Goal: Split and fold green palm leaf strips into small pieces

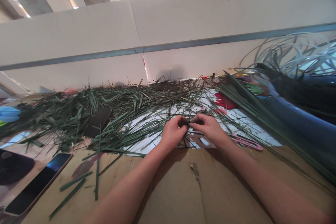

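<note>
Mid-frame: your left hand (172,133) and right hand (208,129) pinch one thin strip (188,121), fingertips close, likely for fine control. Leaves (89,101) heap at frame left.

The person's left forearm (131,182) and right forearm (257,176) are bare, extend forward from the body and converge at the hands. The left hand (172,133) is angled inward, back facing outward; its index finger is bent and its thumb (183,131) is directed toward the opposite hand. The right hand (209,129) mirrors this position, with thumb and index finger in a pinch. The fingertips of both hands are close together. The remaining fingers are largely hidden.
</note>
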Motion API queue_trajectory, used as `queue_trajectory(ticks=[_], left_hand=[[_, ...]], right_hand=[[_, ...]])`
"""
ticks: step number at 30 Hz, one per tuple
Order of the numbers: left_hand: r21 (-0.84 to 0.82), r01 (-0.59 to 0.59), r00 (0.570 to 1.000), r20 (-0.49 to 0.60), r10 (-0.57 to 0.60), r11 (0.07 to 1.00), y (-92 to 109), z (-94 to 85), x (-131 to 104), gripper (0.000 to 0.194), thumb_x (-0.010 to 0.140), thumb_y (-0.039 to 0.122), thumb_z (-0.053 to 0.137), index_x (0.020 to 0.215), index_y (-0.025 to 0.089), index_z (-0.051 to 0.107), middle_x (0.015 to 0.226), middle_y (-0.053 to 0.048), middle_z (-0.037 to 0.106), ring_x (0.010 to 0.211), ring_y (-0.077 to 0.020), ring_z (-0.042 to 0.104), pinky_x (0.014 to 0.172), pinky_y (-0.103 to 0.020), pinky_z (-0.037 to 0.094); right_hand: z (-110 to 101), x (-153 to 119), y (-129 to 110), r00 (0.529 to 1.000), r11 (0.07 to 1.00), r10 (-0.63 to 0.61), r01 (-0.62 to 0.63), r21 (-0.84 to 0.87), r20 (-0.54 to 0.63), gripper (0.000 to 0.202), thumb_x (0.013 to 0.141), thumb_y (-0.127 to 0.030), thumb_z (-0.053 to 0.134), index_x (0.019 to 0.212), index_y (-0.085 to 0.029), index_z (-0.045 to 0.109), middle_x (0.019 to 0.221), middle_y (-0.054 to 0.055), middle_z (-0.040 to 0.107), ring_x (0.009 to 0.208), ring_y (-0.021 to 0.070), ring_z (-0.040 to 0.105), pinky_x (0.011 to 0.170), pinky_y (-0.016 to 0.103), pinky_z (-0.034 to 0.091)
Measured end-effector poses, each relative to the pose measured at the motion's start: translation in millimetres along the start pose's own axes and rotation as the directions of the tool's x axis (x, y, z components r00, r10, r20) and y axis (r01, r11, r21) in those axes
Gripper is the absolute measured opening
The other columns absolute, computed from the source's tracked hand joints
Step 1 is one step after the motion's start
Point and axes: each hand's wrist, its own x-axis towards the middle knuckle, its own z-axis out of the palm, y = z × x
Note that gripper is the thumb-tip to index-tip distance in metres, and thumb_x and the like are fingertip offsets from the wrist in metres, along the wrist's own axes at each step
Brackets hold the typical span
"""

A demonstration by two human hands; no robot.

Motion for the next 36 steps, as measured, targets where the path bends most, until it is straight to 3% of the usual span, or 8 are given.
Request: queue_trajectory(ticks=[7,15,21,31,36], left_hand=[[0.132,-0.090,0.996,0.031,0.087,0.987,13,-7.2,-2,0.018,0.081,0.017,0.053,0.085,0.023,0.070,0.083,-0.001,0.073,0.080,-0.0192,0.063,0.075,-0.028,0.043],[0.062,-0.080,0.993,0.088,0.074,0.995,-5,-7.0,2,0.019,0.085,0.022,0.055,0.095,0.024,0.071,0.087,-0.002,0.073,0.081,-0.0181,0.063,0.074,-0.025,0.045],[0.048,-0.055,0.990,0.129,0.048,0.997,-5,-10.4,4,0.016,0.084,0.026,0.059,0.092,0.024,0.072,0.085,-0.001,0.072,0.080,-0.0178,0.062,0.075,-0.025,0.045],[0.204,-0.081,0.988,0.148,0.051,0.976,-1,-13.5,4,0.013,0.084,0.028,0.061,0.088,0.022,0.072,0.086,-0.001,0.073,0.081,-0.0181,0.064,0.076,-0.026,0.044],[0.242,-0.099,0.990,0.122,0.071,0.965,4,-13.4,1,0.013,0.085,0.025,0.059,0.090,0.022,0.072,0.085,0.001,0.074,0.080,-0.0170,0.064,0.075,-0.026,0.044]], right_hand=[[-1,1,1,0.999,0.998,0.046,-0.046,0.047,0.006,0.027,0.062,-0.044,0.074,0.067,-0.020,0.063,0.061,0.000,0.065,0.057,0.0167,0.058,0.054,0.028,0.044],[-4,0,-3,0.998,0.998,0.048,-0.049,0.025,0.029,0.022,0.063,-0.041,0.074,0.067,-0.020,0.066,0.063,0.001,0.067,0.058,0.0174,0.061,0.055,0.028,0.046],[-5,-2,-3,0.997,0.995,0.069,-0.067,-0.080,0.030,0.016,0.066,-0.037,0.071,0.069,-0.021,0.067,0.062,0.001,0.067,0.057,0.0177,0.060,0.054,0.028,0.045],[-5,-6,-6,1.000,0.934,-0.022,0.020,-0.358,-0.001,0.009,0.070,-0.030,0.064,0.071,-0.022,0.069,0.067,0.001,0.071,0.064,0.0184,0.063,0.058,0.028,0.042],[-3,-6,-6,1.000,0.947,-0.013,0.013,-0.321,0.001,0.011,0.070,-0.031,0.064,0.074,-0.022,0.069,0.068,0.001,0.070,0.065,0.0181,0.061,0.059,0.028,0.043]])
